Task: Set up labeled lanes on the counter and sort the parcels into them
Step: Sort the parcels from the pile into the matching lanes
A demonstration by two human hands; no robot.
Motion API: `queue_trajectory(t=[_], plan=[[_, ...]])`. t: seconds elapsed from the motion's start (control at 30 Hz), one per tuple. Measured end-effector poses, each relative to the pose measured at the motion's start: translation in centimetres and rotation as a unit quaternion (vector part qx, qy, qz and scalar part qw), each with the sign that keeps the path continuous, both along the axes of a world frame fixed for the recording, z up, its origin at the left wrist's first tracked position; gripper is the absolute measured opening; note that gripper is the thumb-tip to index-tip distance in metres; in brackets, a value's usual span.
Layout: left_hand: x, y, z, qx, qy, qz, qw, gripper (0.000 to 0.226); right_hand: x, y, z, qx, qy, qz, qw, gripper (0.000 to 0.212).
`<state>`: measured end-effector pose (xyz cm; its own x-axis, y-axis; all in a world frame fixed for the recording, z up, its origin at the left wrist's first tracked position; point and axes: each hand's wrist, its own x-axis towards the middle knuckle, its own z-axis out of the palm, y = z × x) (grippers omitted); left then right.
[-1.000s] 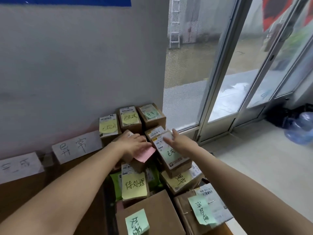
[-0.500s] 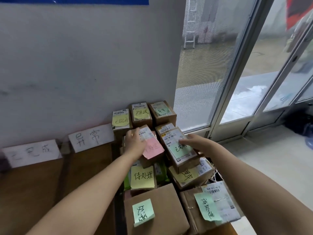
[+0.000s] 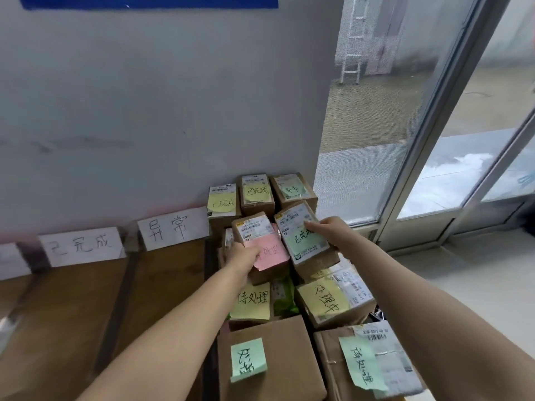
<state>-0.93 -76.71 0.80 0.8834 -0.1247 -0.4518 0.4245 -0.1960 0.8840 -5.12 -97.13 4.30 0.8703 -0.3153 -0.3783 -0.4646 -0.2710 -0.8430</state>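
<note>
so left hand (image 3: 242,260) has fingers curled round the pink-note parcel (image 3: 262,244), right hand (image 3: 333,233) fingers grip the green-note parcel (image 3: 307,241), both atop the pile (image 3: 275,357) beside the worktop (image 3: 72,314) lanes. yanking both could topple it or peel notes (image 3: 251,302).

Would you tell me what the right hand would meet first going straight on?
Likely the pink-note parcel the left hand grips, just beyond the green-note parcel the right hand holds; depth is unclear.

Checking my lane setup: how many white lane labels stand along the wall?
3. The 异常 label stands beside the parcel pile, the 已完成 label left of it, and a third label is cut off at the left edge; more may lie beyond.
</note>
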Motion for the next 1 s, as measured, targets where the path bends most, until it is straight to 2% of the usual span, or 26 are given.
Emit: queue_trajectory(t=[0.1,0.3,0.5,0.6,0.7,0.8,0.87,1.0], plan=[[-0.2,0.1,0.1,-0.032,0.034,0.009,0.999,0.023,0.8,0.2,-0.5,0.008,0.001,-0.006,1.0,0.041],[-0.1,-0.1,1.3,-0.103,0.016,-0.017,0.994,0.029,0.5,-0.6,-1.1,0.12,-0.002,-0.072,0.99,0.035],[0.4,1.1,3.5,-0.151,-0.019,-0.009,0.988,0.044,0.6,0.6,0.0,0.164,-0.01,-0.096,0.982,0.036],[0.5,3.2,5.3,-0.157,-0.046,0.014,0.986,0.04,1.4,3.2,1.4,0.172,-0.024,-0.085,0.981,0.037],[0.4,6.7,6.3,-0.149,-0.071,0.032,0.986,0.034,2.6,6.6,2.2,0.182,-0.031,-0.067,0.98,0.038],[0.5,12.2,7.2,-0.132,-0.099,0.068,0.984,0.032,3.8,11.8,3.8,0.174,-0.042,-0.034,0.983,0.03],[0.5,16.9,7.6,-0.11,-0.115,0.096,0.983,0.038,4.8,16.1,4.6,0.158,-0.049,-0.007,0.986,0.028],[-0.2,28.2,8.0,-0.088,-0.138,0.155,0.974,0.031,6.4,25.7,5.3,0.117,-0.053,0.041,0.991,0.027]])
